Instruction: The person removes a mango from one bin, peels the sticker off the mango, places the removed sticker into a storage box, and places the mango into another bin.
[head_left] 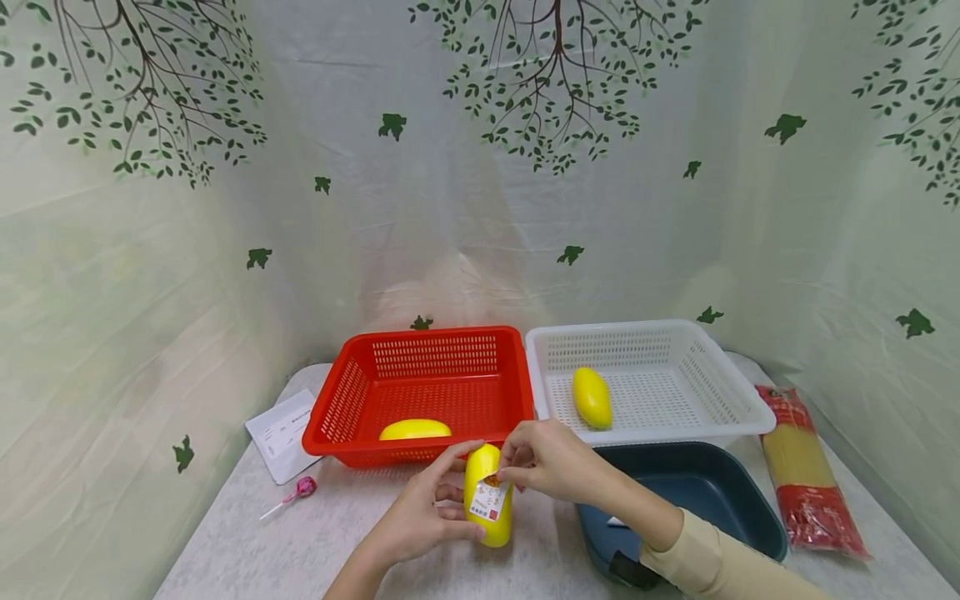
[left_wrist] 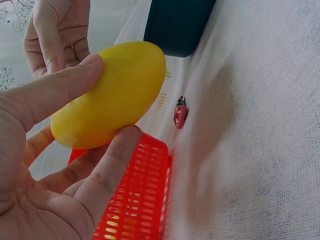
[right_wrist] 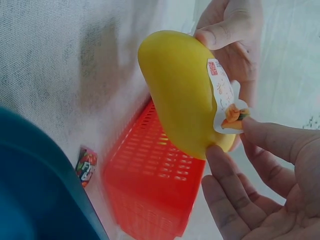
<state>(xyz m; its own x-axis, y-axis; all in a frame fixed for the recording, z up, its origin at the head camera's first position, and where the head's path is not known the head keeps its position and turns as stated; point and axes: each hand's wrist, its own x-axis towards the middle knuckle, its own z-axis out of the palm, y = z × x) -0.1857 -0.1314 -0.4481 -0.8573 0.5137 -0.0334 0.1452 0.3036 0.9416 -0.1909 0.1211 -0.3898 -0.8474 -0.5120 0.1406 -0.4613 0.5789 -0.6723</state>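
Observation:
A smooth yellow mango point(right_wrist: 175, 85) is held up above the table, in front of the red basket. My left hand point(head_left: 423, 512) grips it, thumb on one side and fingers on the other. On its face sits a white label point(right_wrist: 222, 95) with an orange fruit picture; one end stands partly away from the skin. My right hand point(head_left: 555, 458) pinches that end between thumb and forefinger, while other fingertips touch the mango. A second yellow mango point(head_left: 415, 430) lies in the red basket point(head_left: 435, 454), and another yellow mango point(head_left: 592, 398) in the white basket point(head_left: 652, 435).
Right of the hands stands a dark blue basin point(head_left: 750, 500), partly under the right forearm. A bag of noodles point(head_left: 806, 475) lies at the far right. On the left are a lollipop point(head_left: 303, 487) and a white card point(head_left: 285, 433). A small red packet point(left_wrist: 180, 112) lies near the red basket.

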